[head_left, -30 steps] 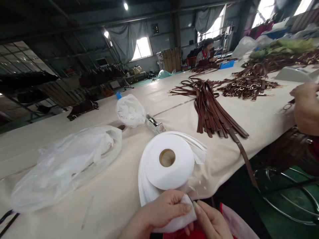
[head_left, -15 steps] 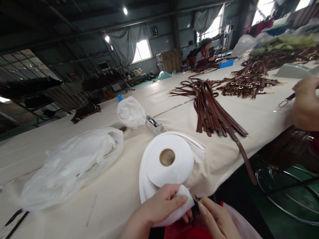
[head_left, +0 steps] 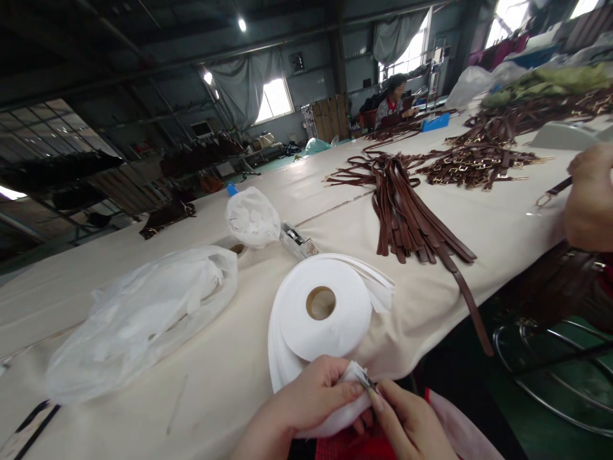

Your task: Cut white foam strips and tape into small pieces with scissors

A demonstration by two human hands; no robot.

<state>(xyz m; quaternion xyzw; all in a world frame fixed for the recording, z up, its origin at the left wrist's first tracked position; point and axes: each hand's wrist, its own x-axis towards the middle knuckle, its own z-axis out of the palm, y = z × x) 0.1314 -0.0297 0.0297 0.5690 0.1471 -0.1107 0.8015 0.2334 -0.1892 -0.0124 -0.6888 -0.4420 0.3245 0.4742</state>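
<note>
Close to my body, my left hand (head_left: 318, 393) is wrapped round a bunched strip of white fabric-like material (head_left: 345, 409). My right hand (head_left: 407, 418) pinches a small pointed metal tool (head_left: 368, 380), perhaps thread snips; most of it is hidden by my fingers. The tool's tip touches the upper end of the white strip, beside my left thumb. Just beyond my hands a large white roll (head_left: 299, 329) with a cardboard core lies flat on the table (head_left: 230, 377). Loose white strips (head_left: 378, 287) stick out from beneath it.
Clear plastic bags (head_left: 143, 326) lie to the left, and a tape dispenser (head_left: 297, 239) stands behind the roll. Brown leather straps (head_left: 407, 211) with metal clasps are heaped at the right. A co-worker's hand (head_left: 591, 198) holds a strap at the right edge. Another person (head_left: 393, 105) sits far back.
My right hand has moved slightly left and up, bringing the metal tool's tip from beside the white strip onto its upper end. My left hand keeps its hold.
</note>
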